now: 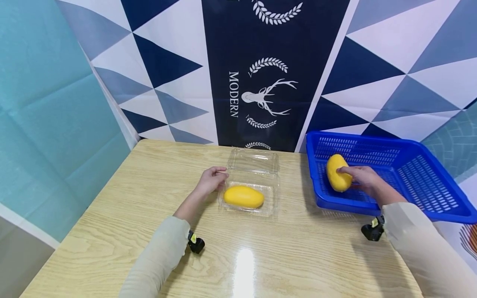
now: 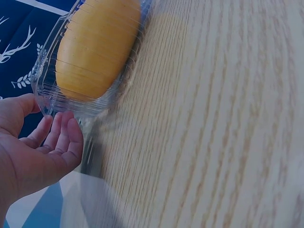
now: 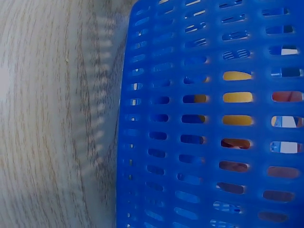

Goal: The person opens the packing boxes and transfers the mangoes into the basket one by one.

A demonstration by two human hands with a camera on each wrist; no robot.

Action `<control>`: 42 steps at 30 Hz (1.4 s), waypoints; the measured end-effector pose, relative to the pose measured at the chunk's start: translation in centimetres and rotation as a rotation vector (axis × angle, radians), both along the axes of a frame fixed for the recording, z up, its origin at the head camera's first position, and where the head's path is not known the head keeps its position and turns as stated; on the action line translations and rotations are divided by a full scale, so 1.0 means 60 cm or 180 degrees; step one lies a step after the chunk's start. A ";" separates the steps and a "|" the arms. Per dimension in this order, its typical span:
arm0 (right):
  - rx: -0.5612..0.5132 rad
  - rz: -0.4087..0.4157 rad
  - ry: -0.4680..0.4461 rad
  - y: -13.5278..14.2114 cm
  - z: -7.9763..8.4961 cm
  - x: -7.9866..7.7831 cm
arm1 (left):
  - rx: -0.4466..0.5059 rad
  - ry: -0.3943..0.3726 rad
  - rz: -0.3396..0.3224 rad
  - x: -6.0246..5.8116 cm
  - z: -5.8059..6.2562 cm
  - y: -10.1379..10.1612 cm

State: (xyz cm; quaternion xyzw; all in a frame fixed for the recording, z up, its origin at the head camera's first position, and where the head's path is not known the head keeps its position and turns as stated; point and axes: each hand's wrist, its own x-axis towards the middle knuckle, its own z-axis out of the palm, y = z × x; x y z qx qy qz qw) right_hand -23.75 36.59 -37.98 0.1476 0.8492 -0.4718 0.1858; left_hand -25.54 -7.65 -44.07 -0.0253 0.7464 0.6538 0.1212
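Observation:
A yellow mango (image 1: 244, 196) lies in the base of a clear plastic clamshell container (image 1: 271, 203), whose lid (image 1: 253, 160) is folded back toward the wall. At the container's left edge, my left hand (image 1: 213, 181) pinches the rim between thumb and fingers; the left wrist view shows this hand (image 2: 45, 142) against the container's end, close to the mango (image 2: 97, 50). Over at the right, my right hand (image 1: 363, 179) grips a second mango (image 1: 338, 174) inside the blue basket (image 1: 316, 192). In the right wrist view the basket wall (image 3: 166, 142) mostly hides that hand and mango.
The wooden table (image 1: 298, 256) reaches back to a patterned wall covering (image 1: 179, 74). The slotted basket overhangs the table's right edge. Light-blue sheeting (image 1: 44, 107) hangs at the left.

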 end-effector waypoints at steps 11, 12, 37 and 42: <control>0.0053 0.0170 -0.0255 0.003 -0.001 -0.002 | 0.0013 -0.0044 0.0009 -0.002 -0.001 0.001; 0.0053 0.0176 -0.0264 0.003 -0.001 -0.002 | 0.0006 -0.0036 0.0008 -0.002 -0.001 0.001; -0.0012 0.0293 -0.0418 0.003 -0.001 -0.005 | 0.0013 0.0004 0.0039 0.003 0.003 0.002; 0.0005 0.0271 -0.0425 0.003 -0.002 -0.004 | -0.0004 -0.0012 0.0039 0.004 0.003 0.002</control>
